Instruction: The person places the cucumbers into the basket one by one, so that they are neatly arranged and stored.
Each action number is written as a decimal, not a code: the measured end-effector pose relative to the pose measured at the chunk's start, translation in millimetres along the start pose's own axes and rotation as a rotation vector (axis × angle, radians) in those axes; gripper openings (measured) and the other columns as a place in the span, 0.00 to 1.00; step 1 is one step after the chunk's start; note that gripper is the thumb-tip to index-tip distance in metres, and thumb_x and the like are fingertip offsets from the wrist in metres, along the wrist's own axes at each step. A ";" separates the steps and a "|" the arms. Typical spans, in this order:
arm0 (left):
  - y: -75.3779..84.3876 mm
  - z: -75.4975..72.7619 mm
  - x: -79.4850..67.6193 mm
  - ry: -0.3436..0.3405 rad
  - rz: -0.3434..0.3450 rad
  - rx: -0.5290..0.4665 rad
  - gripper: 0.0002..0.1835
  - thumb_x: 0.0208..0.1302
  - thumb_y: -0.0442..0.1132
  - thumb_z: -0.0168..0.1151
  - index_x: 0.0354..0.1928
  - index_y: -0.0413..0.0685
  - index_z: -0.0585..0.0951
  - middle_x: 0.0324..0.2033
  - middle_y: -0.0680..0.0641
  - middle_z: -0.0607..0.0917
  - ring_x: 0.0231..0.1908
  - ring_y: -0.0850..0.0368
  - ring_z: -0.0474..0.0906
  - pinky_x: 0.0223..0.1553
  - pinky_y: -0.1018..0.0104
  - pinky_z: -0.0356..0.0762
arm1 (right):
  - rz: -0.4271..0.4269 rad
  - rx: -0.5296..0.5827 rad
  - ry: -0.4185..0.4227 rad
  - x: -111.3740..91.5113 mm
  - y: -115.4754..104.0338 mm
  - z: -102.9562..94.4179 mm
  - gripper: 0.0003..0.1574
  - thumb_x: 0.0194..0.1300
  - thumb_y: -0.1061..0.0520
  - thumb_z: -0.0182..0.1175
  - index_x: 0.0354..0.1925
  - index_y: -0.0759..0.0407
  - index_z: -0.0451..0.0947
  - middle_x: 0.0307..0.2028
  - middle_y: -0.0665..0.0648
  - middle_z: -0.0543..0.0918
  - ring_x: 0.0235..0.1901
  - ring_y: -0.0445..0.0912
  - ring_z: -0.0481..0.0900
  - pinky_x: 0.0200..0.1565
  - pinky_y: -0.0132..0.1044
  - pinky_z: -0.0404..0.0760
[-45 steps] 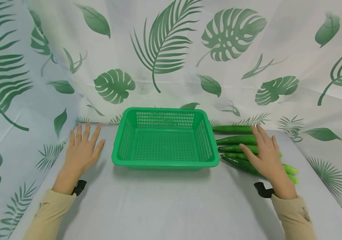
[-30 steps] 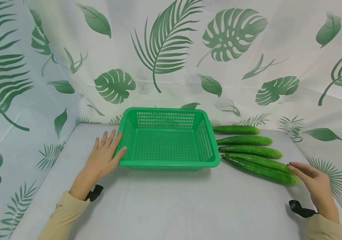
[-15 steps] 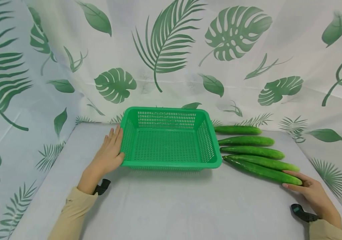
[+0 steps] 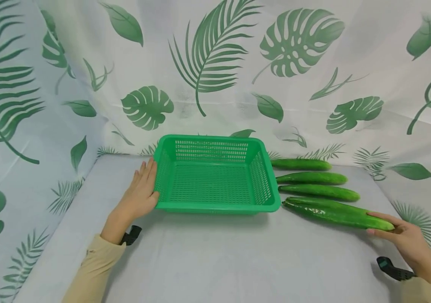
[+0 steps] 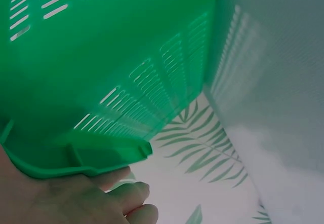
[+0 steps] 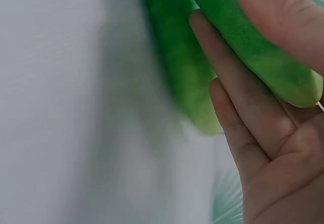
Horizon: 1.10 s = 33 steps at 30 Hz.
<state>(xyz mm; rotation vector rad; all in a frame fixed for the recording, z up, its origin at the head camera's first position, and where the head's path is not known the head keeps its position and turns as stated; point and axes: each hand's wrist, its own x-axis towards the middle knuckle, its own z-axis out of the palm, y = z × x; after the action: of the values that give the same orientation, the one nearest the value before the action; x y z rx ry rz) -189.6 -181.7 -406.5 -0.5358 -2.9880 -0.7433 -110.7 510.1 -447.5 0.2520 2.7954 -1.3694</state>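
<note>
My right hand [image 4: 408,237] pinches the pale end of a cucumber [image 4: 329,212] between thumb and fingers. In the right wrist view that cucumber [image 6: 263,46] lies between the thumb and the fingers [image 6: 253,97], lifted over another cucumber [image 6: 177,67] beneath it. In the head view it covers most of that lower one. My left hand [image 4: 137,191] rests against the left side of a green plastic basket [image 4: 217,208], fingers fairly straight along the outside and thumb at the rim. The left wrist view has the basket's slotted wall [image 5: 142,87] above the hand [image 5: 86,198].
Behind the held cucumber, three more cucumbers lie in a row to the right of the basket: a front one [image 4: 319,192], a middle one [image 4: 311,178] and a back one [image 4: 302,164]. White cloth covers the table [image 4: 215,261]. A leaf-printed curtain [image 4: 223,113] hangs behind.
My right hand moved from above the cucumbers to their right ends and took hold of one, lifting it slightly. My left hand came right, onto the basket's left side.
</note>
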 end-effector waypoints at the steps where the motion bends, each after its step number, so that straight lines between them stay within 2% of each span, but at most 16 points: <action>1: 1.1 0.7 0.4 -0.003 0.000 -0.004 0.42 0.65 0.32 0.43 0.76 0.31 0.38 0.77 0.35 0.35 0.75 0.38 0.27 0.72 0.39 0.32 | -0.019 0.000 0.015 -2.1 -4.1 -4.3 0.39 0.64 0.53 0.68 0.71 0.48 0.69 0.54 0.24 0.66 0.50 0.20 0.64 0.39 0.17 0.69; 2: 1.7 1.4 0.6 -0.003 0.002 -0.004 0.42 0.64 0.32 0.43 0.76 0.31 0.38 0.77 0.35 0.35 0.75 0.38 0.27 0.72 0.39 0.33 | -0.025 -0.018 0.016 -3.6 -7.8 -8.8 0.39 0.65 0.52 0.67 0.72 0.48 0.67 0.57 0.25 0.64 0.56 0.22 0.62 0.41 0.16 0.67; 6: 0.9 2.1 -0.2 -0.002 0.001 -0.011 0.42 0.65 0.32 0.43 0.76 0.31 0.38 0.77 0.35 0.34 0.75 0.38 0.27 0.72 0.39 0.32 | -0.045 -0.003 0.054 -0.2 -30.1 -26.4 0.38 0.67 0.54 0.65 0.73 0.46 0.67 0.60 0.30 0.66 0.54 0.26 0.65 0.42 0.16 0.67; 7: 0.6 2.4 -0.1 0.000 0.001 -0.012 0.42 0.65 0.32 0.43 0.76 0.31 0.38 0.77 0.35 0.34 0.75 0.38 0.27 0.72 0.39 0.32 | -0.056 0.009 0.069 1.5 -37.2 -30.3 0.38 0.67 0.55 0.65 0.72 0.47 0.67 0.59 0.31 0.68 0.53 0.26 0.67 0.41 0.16 0.68; 9: 0.4 2.9 0.1 0.004 0.001 -0.009 0.42 0.65 0.32 0.43 0.76 0.31 0.38 0.77 0.35 0.35 0.75 0.38 0.28 0.72 0.38 0.33 | -0.087 0.044 0.110 5.4 -52.6 -37.7 0.36 0.66 0.59 0.66 0.70 0.48 0.70 0.51 0.31 0.72 0.42 0.26 0.71 0.36 0.17 0.71; 11: 0.6 2.9 0.3 0.009 0.000 -0.005 0.42 0.65 0.32 0.43 0.76 0.31 0.39 0.77 0.34 0.36 0.75 0.37 0.28 0.72 0.38 0.34 | -0.123 0.091 0.136 9.8 -69.2 -42.8 0.36 0.65 0.63 0.66 0.69 0.50 0.72 0.47 0.32 0.73 0.39 0.28 0.73 0.36 0.16 0.73; 15: 2.2 1.6 0.2 0.011 0.000 -0.004 0.41 0.64 0.31 0.43 0.76 0.30 0.39 0.77 0.34 0.37 0.75 0.37 0.29 0.72 0.38 0.34 | -0.160 0.142 0.174 18.7 -106.2 -46.7 0.35 0.64 0.65 0.65 0.68 0.52 0.74 0.50 0.37 0.70 0.42 0.31 0.71 0.39 0.15 0.74; 18: 3.4 0.5 0.0 0.009 0.001 -0.009 0.41 0.64 0.31 0.43 0.76 0.30 0.39 0.77 0.33 0.37 0.75 0.37 0.29 0.72 0.38 0.34 | -0.145 0.114 0.187 25.3 -137.7 -45.7 0.34 0.65 0.60 0.66 0.69 0.51 0.73 0.51 0.37 0.72 0.46 0.33 0.70 0.41 0.16 0.72; 21: 3.8 0.2 0.1 0.008 0.000 -0.011 0.41 0.64 0.31 0.44 0.76 0.30 0.39 0.77 0.33 0.37 0.75 0.37 0.29 0.72 0.38 0.34 | -0.121 0.023 0.185 30.7 -170.3 -40.9 0.36 0.65 0.51 0.66 0.70 0.48 0.71 0.49 0.37 0.75 0.47 0.34 0.68 0.40 0.19 0.66; 23: 3.7 0.1 -0.1 0.007 -0.001 -0.012 0.41 0.65 0.32 0.44 0.76 0.30 0.39 0.77 0.33 0.37 0.75 0.37 0.29 0.72 0.38 0.34 | -0.126 0.025 0.164 34.5 -192.1 -35.5 0.36 0.65 0.50 0.67 0.70 0.47 0.71 0.49 0.40 0.76 0.47 0.37 0.69 0.40 0.22 0.67; 24: 3.7 0.1 -0.2 0.006 -0.001 -0.012 0.41 0.65 0.32 0.44 0.76 0.30 0.39 0.77 0.33 0.37 0.75 0.37 0.29 0.72 0.38 0.34 | -0.125 0.022 0.155 36.1 -203.3 -31.4 0.37 0.64 0.48 0.67 0.70 0.46 0.71 0.50 0.39 0.76 0.50 0.37 0.67 0.45 0.23 0.67; 27: 2.4 0.4 0.2 0.006 0.000 -0.009 0.41 0.65 0.31 0.44 0.76 0.30 0.39 0.77 0.33 0.37 0.75 0.37 0.29 0.72 0.38 0.34 | -0.166 0.086 0.110 44.4 -233.6 -16.5 0.37 0.64 0.51 0.68 0.69 0.48 0.71 0.53 0.44 0.75 0.53 0.40 0.68 0.48 0.25 0.69; 28: 2.1 0.5 0.2 0.008 0.001 -0.007 0.41 0.65 0.31 0.44 0.76 0.30 0.39 0.76 0.33 0.37 0.75 0.37 0.29 0.72 0.38 0.34 | -0.181 0.111 0.091 46.9 -243.4 -11.0 0.37 0.64 0.52 0.68 0.70 0.49 0.71 0.57 0.46 0.74 0.56 0.41 0.67 0.54 0.27 0.69; 30: 2.0 0.6 0.0 0.010 0.003 0.004 0.41 0.65 0.32 0.44 0.76 0.30 0.40 0.76 0.33 0.37 0.75 0.37 0.30 0.72 0.38 0.34 | -0.216 0.133 0.066 53.2 -261.1 2.2 0.36 0.64 0.53 0.68 0.69 0.49 0.72 0.61 0.49 0.71 0.58 0.41 0.65 0.56 0.28 0.69; 31: 2.0 0.6 -0.1 0.012 0.004 0.011 0.41 0.65 0.32 0.44 0.76 0.29 0.40 0.76 0.33 0.37 0.75 0.37 0.30 0.72 0.39 0.34 | -0.240 0.140 0.053 57.0 -269.0 9.1 0.36 0.64 0.53 0.68 0.69 0.50 0.72 0.63 0.52 0.69 0.57 0.42 0.66 0.53 0.27 0.71; 33: 2.7 0.4 -0.8 0.012 0.005 0.027 0.41 0.65 0.32 0.44 0.76 0.29 0.40 0.76 0.33 0.38 0.75 0.37 0.30 0.73 0.39 0.34 | -0.268 0.148 0.032 64.6 -283.9 25.4 0.35 0.64 0.52 0.68 0.68 0.49 0.73 0.65 0.53 0.68 0.58 0.42 0.66 0.56 0.31 0.69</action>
<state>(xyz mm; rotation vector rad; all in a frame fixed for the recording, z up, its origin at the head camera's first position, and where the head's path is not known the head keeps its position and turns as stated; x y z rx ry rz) -187.9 -179.5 -405.7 -0.5350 -2.9797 -0.7014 -219.2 327.9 -246.4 -0.1051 2.8388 -1.6411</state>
